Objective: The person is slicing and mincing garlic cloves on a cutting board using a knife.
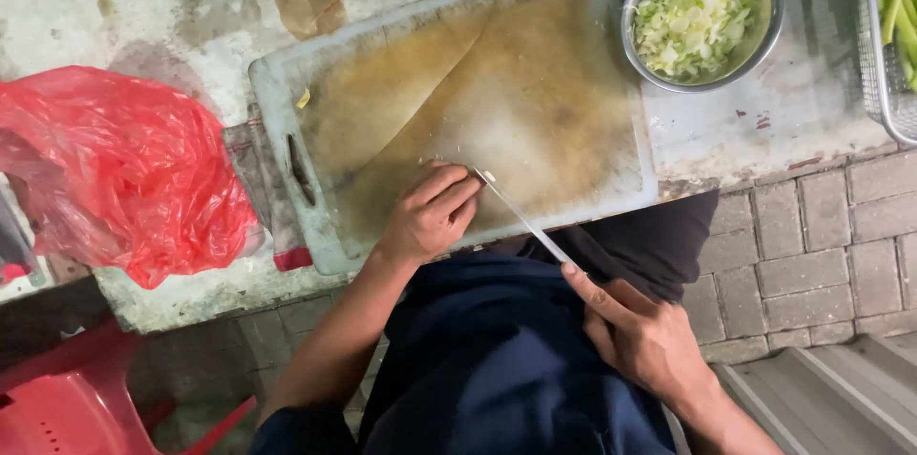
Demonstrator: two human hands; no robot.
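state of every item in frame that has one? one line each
Cutting board: flat on counter, stained, almost bare.
Knife: in right hand, blade edge-on, tip at the board.
Left hand: curled, fingers down on the board beside the knife tip.
Steel bowl: upright, part full of chopped greens.
Red bag: crumpled, slack, left of the board.
Wire basket: at right edge, holds long green stalks.
Cloth: tucked under the board's left end.

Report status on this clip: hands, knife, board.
Left hand curled, fingertips on cutting board. Right hand grips knife, blade tip by left fingers. Board stained, little on it. Bowl of chopped greens off board's far right corner.
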